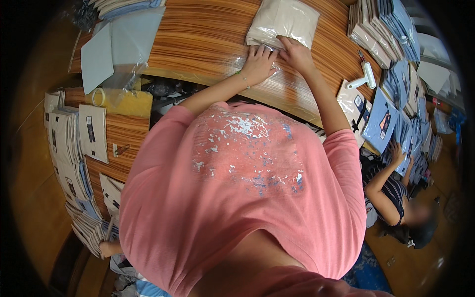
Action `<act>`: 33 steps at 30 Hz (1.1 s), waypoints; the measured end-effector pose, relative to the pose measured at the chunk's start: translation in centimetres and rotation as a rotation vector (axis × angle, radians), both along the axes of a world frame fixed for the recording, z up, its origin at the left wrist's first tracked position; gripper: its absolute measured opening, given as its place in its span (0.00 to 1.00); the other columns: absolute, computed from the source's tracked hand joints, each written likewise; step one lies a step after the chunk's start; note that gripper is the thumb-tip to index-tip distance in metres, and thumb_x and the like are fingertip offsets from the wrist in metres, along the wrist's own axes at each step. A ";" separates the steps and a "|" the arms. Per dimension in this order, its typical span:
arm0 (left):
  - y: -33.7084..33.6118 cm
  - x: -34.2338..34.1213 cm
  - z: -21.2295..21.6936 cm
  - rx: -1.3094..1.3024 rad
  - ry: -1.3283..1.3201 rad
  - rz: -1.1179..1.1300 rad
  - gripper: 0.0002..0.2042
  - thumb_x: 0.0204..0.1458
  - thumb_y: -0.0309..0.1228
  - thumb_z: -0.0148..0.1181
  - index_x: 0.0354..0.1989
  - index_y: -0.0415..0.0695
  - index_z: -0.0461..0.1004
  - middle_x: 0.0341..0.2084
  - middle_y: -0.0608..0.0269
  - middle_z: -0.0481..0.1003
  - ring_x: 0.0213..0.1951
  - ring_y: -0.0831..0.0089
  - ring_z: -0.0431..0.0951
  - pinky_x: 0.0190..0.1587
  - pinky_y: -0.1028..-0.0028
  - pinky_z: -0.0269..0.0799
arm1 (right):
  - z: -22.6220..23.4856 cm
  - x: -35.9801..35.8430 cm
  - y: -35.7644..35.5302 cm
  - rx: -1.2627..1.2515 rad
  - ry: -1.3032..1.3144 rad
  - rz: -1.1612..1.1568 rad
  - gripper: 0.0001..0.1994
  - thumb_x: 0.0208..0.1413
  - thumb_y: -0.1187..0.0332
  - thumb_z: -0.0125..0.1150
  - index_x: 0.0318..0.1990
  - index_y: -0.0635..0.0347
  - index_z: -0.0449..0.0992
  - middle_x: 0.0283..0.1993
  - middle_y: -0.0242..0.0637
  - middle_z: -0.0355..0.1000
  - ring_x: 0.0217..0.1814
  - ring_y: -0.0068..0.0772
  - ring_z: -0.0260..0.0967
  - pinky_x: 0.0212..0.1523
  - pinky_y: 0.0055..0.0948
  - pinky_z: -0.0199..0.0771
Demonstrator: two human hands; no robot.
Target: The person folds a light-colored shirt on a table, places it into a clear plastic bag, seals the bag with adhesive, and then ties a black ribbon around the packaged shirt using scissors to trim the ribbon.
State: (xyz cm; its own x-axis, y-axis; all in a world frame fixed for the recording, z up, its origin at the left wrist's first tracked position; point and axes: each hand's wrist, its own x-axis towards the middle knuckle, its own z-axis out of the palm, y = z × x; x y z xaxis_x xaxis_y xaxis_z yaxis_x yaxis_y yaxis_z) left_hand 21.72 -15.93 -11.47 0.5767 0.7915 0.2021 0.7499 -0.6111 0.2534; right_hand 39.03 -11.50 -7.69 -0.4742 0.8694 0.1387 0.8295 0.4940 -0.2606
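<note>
Left hand, spread flat, and right hand, grip unclear, touch the plastic-bagged beige fabric, upper centre, probably steadying its edge.

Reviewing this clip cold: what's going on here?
A person in a pink top is at a wood-grain table, where a folded beige cloth in clear plastic lies. The left hand is flat at its near edge; the right hand is on that edge, whether pinching is unclear. At right, a co-worker's hand is at blue packages.
</note>
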 end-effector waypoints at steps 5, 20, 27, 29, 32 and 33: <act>0.1 0.1 0.4 -0.039 0.082 0.030 0.30 0.47 0.49 0.54 0.55 0.42 0.63 0.47 0.57 0.64 0.53 0.60 0.60 0.53 0.56 0.55 | -0.1 -0.6 -0.1 0.056 0.005 -0.058 0.21 0.45 0.66 0.59 0.50 0.51 0.67 0.45 0.36 0.70 0.47 0.38 0.68 0.41 0.35 0.72; 7.9 -3.0 7.4 -0.155 -0.383 -0.251 0.18 0.53 0.39 0.50 0.50 0.45 0.68 0.48 0.54 0.68 0.51 0.58 0.67 0.54 0.65 0.62 | -3.5 -5.7 -7.3 -0.024 0.189 -0.108 0.15 0.46 0.68 0.57 0.44 0.58 0.70 0.42 0.41 0.65 0.47 0.44 0.61 0.46 0.41 0.60; 10.1 2.1 -0.8 0.206 -0.051 -0.685 0.25 0.54 0.45 0.48 0.62 0.64 0.54 0.65 0.68 0.47 0.65 0.68 0.46 0.62 0.48 0.44 | -4.0 -8.9 -7.8 0.075 0.106 -0.136 0.09 0.48 0.71 0.51 0.38 0.60 0.71 0.40 0.41 0.66 0.46 0.42 0.63 0.43 0.40 0.64; 10.0 1.9 -2.3 0.160 0.011 -0.717 0.25 0.54 0.47 0.47 0.62 0.66 0.55 0.64 0.70 0.48 0.65 0.69 0.47 0.63 0.49 0.43 | -3.6 -9.3 -8.0 0.044 0.130 -0.152 0.08 0.47 0.71 0.51 0.35 0.60 0.72 0.38 0.40 0.67 0.45 0.41 0.64 0.43 0.40 0.64; 10.2 1.6 -3.1 0.205 0.094 -0.740 0.26 0.53 0.52 0.46 0.61 0.67 0.55 0.64 0.71 0.49 0.65 0.70 0.47 0.63 0.49 0.43 | -3.6 -9.4 -7.9 0.066 0.179 -0.121 0.06 0.44 0.73 0.51 0.31 0.61 0.72 0.34 0.39 0.66 0.42 0.40 0.65 0.42 0.35 0.66; 10.1 1.6 -3.1 0.214 0.104 -0.738 0.26 0.52 0.53 0.46 0.61 0.67 0.56 0.64 0.71 0.49 0.65 0.70 0.47 0.62 0.49 0.43 | -3.4 -9.3 -8.0 0.086 0.198 -0.094 0.06 0.43 0.73 0.51 0.31 0.61 0.71 0.34 0.39 0.66 0.41 0.39 0.65 0.42 0.33 0.67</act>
